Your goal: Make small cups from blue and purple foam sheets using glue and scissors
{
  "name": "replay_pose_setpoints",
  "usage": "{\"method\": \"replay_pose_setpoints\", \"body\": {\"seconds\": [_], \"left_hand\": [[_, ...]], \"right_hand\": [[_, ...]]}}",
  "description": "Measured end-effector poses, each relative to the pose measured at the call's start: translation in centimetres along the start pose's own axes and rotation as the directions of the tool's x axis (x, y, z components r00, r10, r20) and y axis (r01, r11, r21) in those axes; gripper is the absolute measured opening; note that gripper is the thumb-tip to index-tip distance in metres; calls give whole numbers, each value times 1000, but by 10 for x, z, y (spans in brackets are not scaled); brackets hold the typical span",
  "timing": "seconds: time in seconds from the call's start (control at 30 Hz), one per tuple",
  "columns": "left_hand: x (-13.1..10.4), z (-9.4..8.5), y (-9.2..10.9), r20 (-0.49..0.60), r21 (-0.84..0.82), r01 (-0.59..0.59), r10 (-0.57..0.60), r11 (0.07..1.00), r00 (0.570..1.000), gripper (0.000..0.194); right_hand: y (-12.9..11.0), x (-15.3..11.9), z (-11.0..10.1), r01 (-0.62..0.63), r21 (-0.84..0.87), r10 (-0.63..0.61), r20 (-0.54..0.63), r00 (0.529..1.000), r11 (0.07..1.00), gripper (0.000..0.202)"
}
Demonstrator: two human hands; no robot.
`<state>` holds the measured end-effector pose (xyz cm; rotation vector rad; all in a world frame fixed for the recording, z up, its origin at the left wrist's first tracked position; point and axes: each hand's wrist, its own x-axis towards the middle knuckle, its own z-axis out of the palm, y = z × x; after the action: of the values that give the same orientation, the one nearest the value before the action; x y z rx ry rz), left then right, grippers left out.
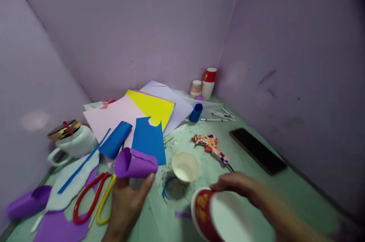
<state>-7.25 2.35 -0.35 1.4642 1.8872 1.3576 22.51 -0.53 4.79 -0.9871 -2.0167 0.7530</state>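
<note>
My left hand (127,204) holds a rolled purple paper tube (135,163), its open end turned to the left, just above the table. My right hand (245,190) grips a red-and-white paper cup (219,215) by its rim, the mouth tilted toward me at the lower right. A small white paper cup (186,167) stands upright on the table between the two hands.
Coloured sheets lie at the back: pink (114,116), yellow (154,107), blue (149,139), and a blue roll (115,140). Red and yellow scissors (94,200) lie left. A white teapot (72,141), a black phone (258,150), markers (221,116) and cups (208,82) sit around the green table (299,196).
</note>
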Motion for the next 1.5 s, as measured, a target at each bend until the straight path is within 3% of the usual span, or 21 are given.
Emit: {"method": "replay_pose_setpoints", "body": {"seconds": [0.1,0.2,0.4,0.6,0.7,0.77,0.9,0.97,1.03,1.1,1.17,1.23,1.33,1.4,1.5], "left_hand": [[-3,-5,17,1,-95,-115,115,989,993,40],[-12,-3,28,37,-172,-172,181,970,983,40],[-29,-2,34,100,-223,-183,209,958,973,42],[-35,-6,29,144,-149,-174,195,973,970,38],[-36,-4,20,116,-54,-200,206,978,972,36],[-37,-2,17,118,47,-244,237,969,964,37],[-42,4,19,258,172,-458,409,872,875,39],[-45,7,21,321,148,-528,464,836,826,38],[-48,9,22,345,110,-539,477,835,808,36],[-49,9,20,349,108,-522,460,846,817,37],[-46,5,18,315,154,-505,442,849,840,39],[-41,-4,16,271,218,-510,451,832,851,39],[-31,-24,15,270,285,-565,501,774,822,42],[-25,-40,16,320,306,-587,500,749,805,47],[-18,-62,22,392,301,-586,462,752,796,48]], "right_hand": [[7,-17,46,-8,45,8,0,1000,999,77],[18,-17,75,-15,144,18,-22,1000,989,69],[30,-18,93,-124,396,151,-37,988,910,77],[25,-18,93,-144,351,141,33,989,925,64],[24,-22,87,-146,393,190,-74,979,908,64],[20,-24,74,-112,455,221,-194,956,883,75],[2,-15,36,-2,603,233,-304,924,798,85],[-7,-6,22,8,624,200,-263,944,781,74],[-12,3,14,-8,618,172,-206,963,786,57],[-12,7,11,-22,613,155,-164,974,790,46],[-9,7,8,-35,599,123,-108,987,800,48],[-4,6,4,-66,490,103,-48,994,869,60],[1,2,1,-119,185,123,-12,992,975,79],[3,-2,3,-152,63,149,50,988,986,67],[5,-6,11,-140,20,136,137,981,990,51]]}}
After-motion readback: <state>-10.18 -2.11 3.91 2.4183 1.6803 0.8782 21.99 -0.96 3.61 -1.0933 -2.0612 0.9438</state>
